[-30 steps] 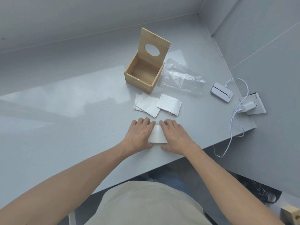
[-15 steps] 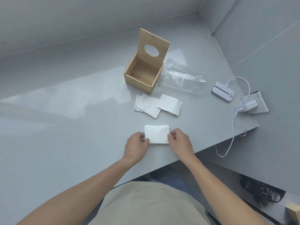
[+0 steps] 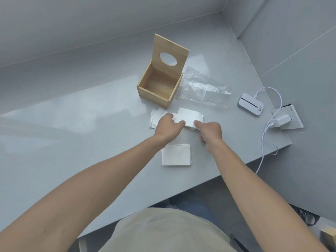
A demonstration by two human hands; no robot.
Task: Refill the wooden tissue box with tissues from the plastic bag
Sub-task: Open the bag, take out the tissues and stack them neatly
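The wooden tissue box (image 3: 154, 96) stands open on the grey table (image 3: 72, 142), its lid with an oval hole tilted up behind it; nothing shows inside. A clear plastic bag (image 3: 201, 88) lies flat to its right. In front of the box, my left hand (image 3: 168, 127) and my right hand (image 3: 210, 131) pinch the near edge of a white tissue (image 3: 190, 117). Further tissues (image 3: 155, 117) lie to the left, partly under my left hand. A folded tissue (image 3: 176, 155) rests alone near the table's front edge.
A small white device (image 3: 250, 104) with a cable (image 3: 263, 139) and a wall plug on a white plate (image 3: 287, 120) sit at the table's right end. The cable hangs over the front edge. Walls close the back and right.
Both hands left the folded tissue near the front edge and moved forward to the tissue in front of the box, taking hold of it.
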